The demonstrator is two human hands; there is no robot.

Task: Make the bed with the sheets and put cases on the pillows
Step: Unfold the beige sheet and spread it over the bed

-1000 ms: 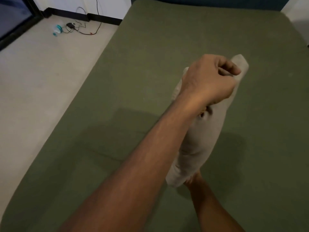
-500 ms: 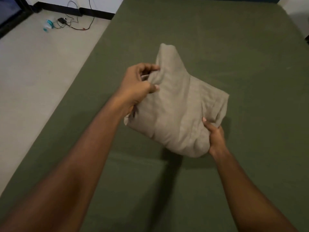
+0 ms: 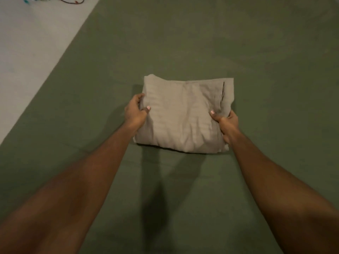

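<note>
— Green sheet (image 3: 238, 43) covers the bed across nearly the whole head view; what lies beyond its left edge?

— Pale floor (image 3: 27, 52), upper left. Cables (image 3: 73, 0), dark and red, lie on it at the top border, with a small teal object beside them, too cropped to identify.

— Where is the task's item?

— At centre, over the green sheet: a folded beige cloth (image 3: 183, 114), roughly rectangular, faintly striped, several layers thick. A slit-like opening runs along a hem near its right edge. Its near edge appears to meet the bed; whether the whole bundle rests there or is held just above cannot be told. A dark shadow lies beside its left edge.

— How do the hands engage it?

— Both grip it. The left hand (image 3: 134, 111) holds the left edge, thumb on top and fingers curled round the side. The right hand (image 3: 226, 123) holds the right edge in the same way, thumb pressed on the upper face and fingers tucked beneath, hidden by the fabric.

— And the arms?

— Bare forearms enter from the lower corners and converge on the cloth. A long shadow falls on the sheet between them.
</note>
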